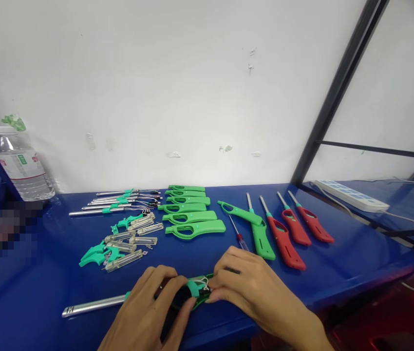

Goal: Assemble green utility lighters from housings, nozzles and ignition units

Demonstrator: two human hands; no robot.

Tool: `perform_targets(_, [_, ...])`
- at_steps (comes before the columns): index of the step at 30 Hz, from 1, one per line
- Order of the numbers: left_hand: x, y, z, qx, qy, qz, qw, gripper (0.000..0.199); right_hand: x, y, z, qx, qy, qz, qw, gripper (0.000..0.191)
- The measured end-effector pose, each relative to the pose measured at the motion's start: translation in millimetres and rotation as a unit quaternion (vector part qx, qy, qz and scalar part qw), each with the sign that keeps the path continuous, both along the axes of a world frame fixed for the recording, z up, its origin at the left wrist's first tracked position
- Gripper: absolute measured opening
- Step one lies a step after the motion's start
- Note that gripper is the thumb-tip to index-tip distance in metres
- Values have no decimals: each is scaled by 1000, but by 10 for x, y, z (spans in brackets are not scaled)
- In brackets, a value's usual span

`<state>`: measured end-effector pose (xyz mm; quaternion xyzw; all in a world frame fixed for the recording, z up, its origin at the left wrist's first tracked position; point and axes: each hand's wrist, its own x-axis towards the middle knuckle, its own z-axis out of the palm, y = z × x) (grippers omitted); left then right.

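Note:
A partly assembled lighter lies at the front of the blue table, its metal tube (95,306) pointing left. My left hand (152,304) closes round the lighter's green handle shell, thumb and fingers at a teal trigger piece (195,288). White wires (204,282) loop inside the open shell. At the handle's right end, my right hand (239,280) pinches near the wires and a dark part; its fingertips hide what exactly they grip. Behind my hands lie several green handle shells (196,228), clear fuel tanks (124,260), teal triggers (93,254) and metal tubes with wires (99,211).
A screwdriver (242,240) lies behind my right hand. Beside it are a green lighter (262,239) with a loose shell across it and several red lighters (287,246). A water bottle (24,168) stands back left. A power strip (351,196) lies right, past a black metal frame (329,105).

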<state>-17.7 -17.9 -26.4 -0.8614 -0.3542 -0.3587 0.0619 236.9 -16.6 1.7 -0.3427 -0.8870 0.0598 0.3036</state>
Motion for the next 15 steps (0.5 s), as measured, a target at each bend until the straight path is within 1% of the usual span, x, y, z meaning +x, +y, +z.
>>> perform_targets(6, [-7,-16,-4,7,7,5,1000,14,1,-4,-3,12,-13,-9,1000,37])
perform_targets(12, [-9,-37,10,-5,7,16,1000,14,1,-11,-75,85,-27,-23,996,32])
perform_targets(15, [2,-37,24,-10,4,12,1000,13,-16,-15,-79,100,-31,-20,994,31])
